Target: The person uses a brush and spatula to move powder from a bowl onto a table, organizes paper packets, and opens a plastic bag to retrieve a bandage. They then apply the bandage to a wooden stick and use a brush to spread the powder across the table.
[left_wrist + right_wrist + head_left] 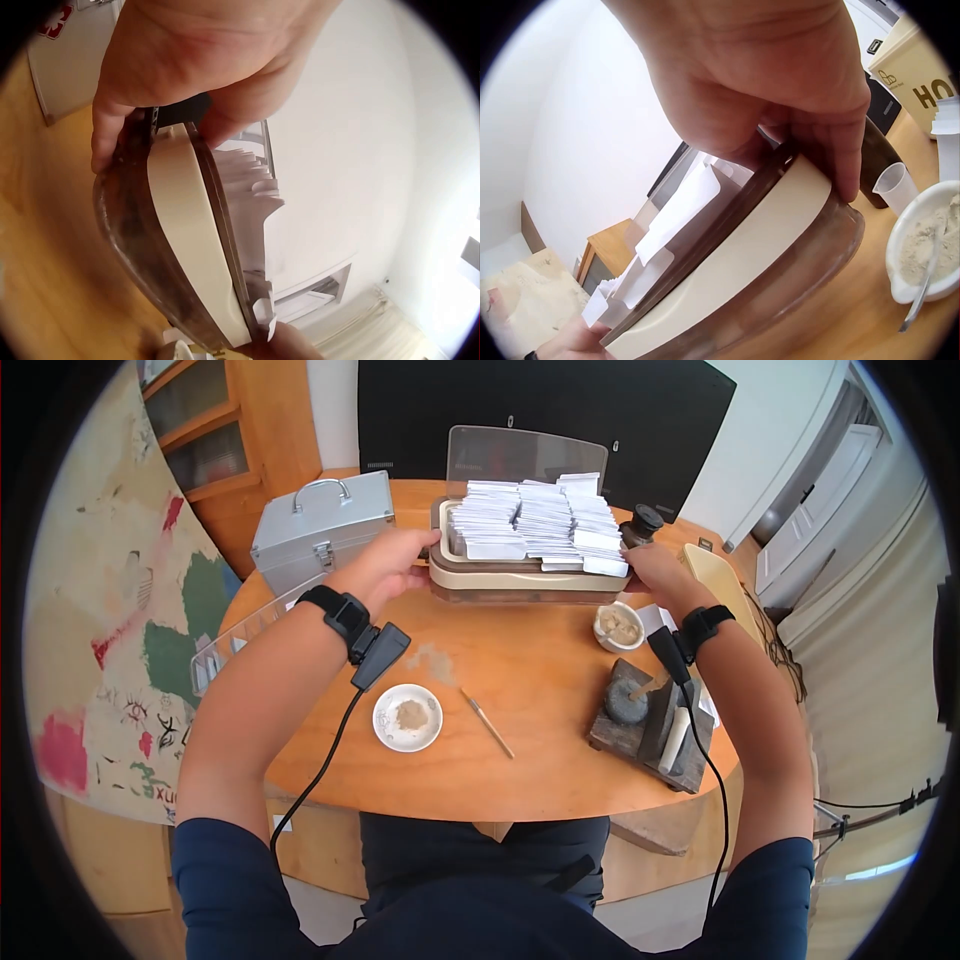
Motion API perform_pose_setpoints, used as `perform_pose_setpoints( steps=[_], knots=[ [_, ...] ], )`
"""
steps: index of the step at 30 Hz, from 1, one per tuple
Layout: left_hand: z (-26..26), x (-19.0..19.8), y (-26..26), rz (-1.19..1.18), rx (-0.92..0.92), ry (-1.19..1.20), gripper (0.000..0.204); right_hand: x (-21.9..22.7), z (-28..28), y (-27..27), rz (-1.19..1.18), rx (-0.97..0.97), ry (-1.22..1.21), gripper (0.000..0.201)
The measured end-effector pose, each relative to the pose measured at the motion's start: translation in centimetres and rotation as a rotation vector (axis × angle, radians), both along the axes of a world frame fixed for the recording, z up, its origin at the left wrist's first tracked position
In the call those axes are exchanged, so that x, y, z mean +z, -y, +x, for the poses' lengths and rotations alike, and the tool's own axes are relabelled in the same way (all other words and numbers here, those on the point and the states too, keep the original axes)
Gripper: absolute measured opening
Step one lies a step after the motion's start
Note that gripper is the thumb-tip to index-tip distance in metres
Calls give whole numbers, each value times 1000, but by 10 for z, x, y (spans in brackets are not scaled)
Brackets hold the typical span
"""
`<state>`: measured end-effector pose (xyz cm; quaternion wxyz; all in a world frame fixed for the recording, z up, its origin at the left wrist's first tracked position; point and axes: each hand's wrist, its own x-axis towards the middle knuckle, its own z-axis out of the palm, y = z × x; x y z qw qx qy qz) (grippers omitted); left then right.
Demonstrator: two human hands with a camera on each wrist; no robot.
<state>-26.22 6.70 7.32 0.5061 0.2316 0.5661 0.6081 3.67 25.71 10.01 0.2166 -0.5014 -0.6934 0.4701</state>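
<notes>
Both hands hold a long cream-and-brown box by its two short ends, at the far side of the table. White paper slips stand packed upright in rows inside it, some poking above the rim. Its see-through lid is raised at the back. My left hand grips the left end; in the left wrist view the thumb goes over the rim and the fingers wrap the outer wall. At the right end my right hand grips likewise, its fingers down the outside.
A silver case and a clear tray stand left. Nearer lie a white dish with powder and a thin stick. On the right are a white mortar, a dark stand and a dark jar. A black screen is behind.
</notes>
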Motion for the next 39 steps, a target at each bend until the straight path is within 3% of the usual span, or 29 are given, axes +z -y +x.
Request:
perform_pose_setpoints(
  steps=[6,16,29,32,34,39],
  knots=[
    [-9,-29,-21,-77,24,-26,37,-17,-23,-13,-54,-36,139,31],
    [-9,-44,-40,-139,37,6,34,-48,-32,-40,-72,16,287,20],
    [-18,-66,-62,-198,63,-17,29,-69,-48,-50,-106,34,286,19],
    [-16,-73,-64,-142,144,-73,31,-67,-46,-47,-106,91,270,18],
    [-19,-79,-64,-189,118,-440,33,-67,-46,-48,-108,37,266,18],
    [-16,-74,-60,-209,17,-483,34,-65,-50,-47,-29,70,317,21]
  ],
)
